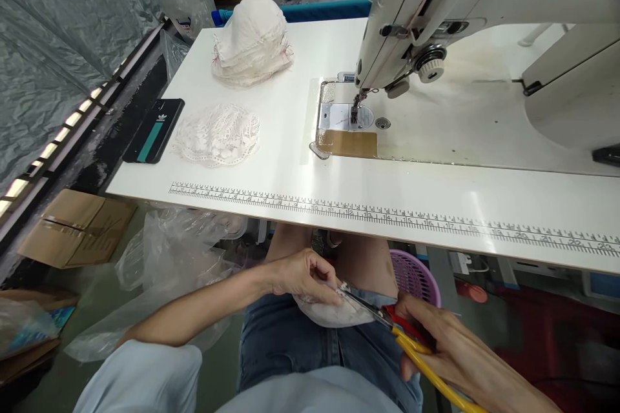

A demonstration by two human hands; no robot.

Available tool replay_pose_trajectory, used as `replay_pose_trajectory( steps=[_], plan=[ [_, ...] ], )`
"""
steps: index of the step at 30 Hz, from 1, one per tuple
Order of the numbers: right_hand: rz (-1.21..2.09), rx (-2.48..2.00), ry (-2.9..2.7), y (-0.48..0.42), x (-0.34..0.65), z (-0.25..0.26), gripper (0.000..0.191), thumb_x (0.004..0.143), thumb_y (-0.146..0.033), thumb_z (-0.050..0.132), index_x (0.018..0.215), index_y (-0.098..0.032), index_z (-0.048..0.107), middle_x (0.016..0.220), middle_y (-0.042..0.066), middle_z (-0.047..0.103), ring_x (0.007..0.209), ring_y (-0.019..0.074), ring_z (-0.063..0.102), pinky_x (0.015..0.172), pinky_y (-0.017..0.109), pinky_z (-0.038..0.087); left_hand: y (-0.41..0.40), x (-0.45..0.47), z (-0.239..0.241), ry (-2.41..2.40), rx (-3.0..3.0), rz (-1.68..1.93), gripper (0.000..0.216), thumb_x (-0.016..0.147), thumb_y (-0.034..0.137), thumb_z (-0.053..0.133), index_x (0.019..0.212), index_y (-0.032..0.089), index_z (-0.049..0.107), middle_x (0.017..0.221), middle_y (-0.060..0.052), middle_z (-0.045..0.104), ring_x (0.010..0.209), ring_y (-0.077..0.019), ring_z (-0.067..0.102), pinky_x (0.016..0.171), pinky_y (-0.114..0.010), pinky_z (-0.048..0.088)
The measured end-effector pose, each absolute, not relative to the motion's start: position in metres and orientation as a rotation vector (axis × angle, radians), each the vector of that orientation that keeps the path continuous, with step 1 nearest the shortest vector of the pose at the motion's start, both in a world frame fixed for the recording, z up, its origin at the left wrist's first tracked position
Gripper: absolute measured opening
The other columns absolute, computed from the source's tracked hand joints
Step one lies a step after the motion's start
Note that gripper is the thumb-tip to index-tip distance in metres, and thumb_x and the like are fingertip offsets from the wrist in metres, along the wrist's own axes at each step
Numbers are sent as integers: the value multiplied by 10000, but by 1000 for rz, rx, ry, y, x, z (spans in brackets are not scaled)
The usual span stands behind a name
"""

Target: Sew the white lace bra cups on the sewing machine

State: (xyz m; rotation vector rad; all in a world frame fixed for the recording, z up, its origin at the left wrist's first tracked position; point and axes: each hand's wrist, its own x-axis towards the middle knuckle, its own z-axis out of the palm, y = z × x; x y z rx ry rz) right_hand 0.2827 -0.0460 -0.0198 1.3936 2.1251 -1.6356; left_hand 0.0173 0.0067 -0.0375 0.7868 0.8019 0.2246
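Over my lap, my left hand [310, 279] pinches the edge of a piece of white fabric [334, 315]. The cloth drapes across my thighs, partly covered by the fingers. My right hand [426, 335] is closed around a pair of scissors [414, 348] with yellow and red handles. Their metal blades point left, and the tips meet the fabric edge right beside my left fingertips. Whether the blades are cutting thread or cloth is too small to tell.
Above my lap is a white sewing table with a printed ruler [387, 214] and a sewing machine [402, 45]. On it lie a stack of white fabric pieces [254, 42], a lace piece [217, 134] and a phone [154, 131]. A purple basket [415, 277] stands below.
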Motion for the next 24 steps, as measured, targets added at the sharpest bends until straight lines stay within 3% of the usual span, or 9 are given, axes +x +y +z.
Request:
replay_pose_trajectory(
  steps=[4,14,24],
  plan=[
    [-1587,1408,2149,-48,285,-22,130,805,-163,483,793,-247,384,657,-88,683,673,148,554,643,218,367,7,17,-36,799,780,218,226,547,277,808,623,110,676,670,-17,647,605,-89,537,537,-187,396],
    [-1548,1427,2184,-46,279,-16,136,762,-145,478,825,-246,414,598,-73,673,635,161,569,618,234,384,9,17,-31,784,753,202,159,554,237,800,617,126,704,694,-22,661,679,-108,565,583,-191,404],
    [-1584,1396,2201,-43,276,-18,135,776,-149,482,816,-244,396,602,-67,671,540,146,541,531,240,341,7,19,-31,865,774,165,254,513,317,815,600,118,683,660,-22,637,597,-95,516,529,-198,365]
  ],
)
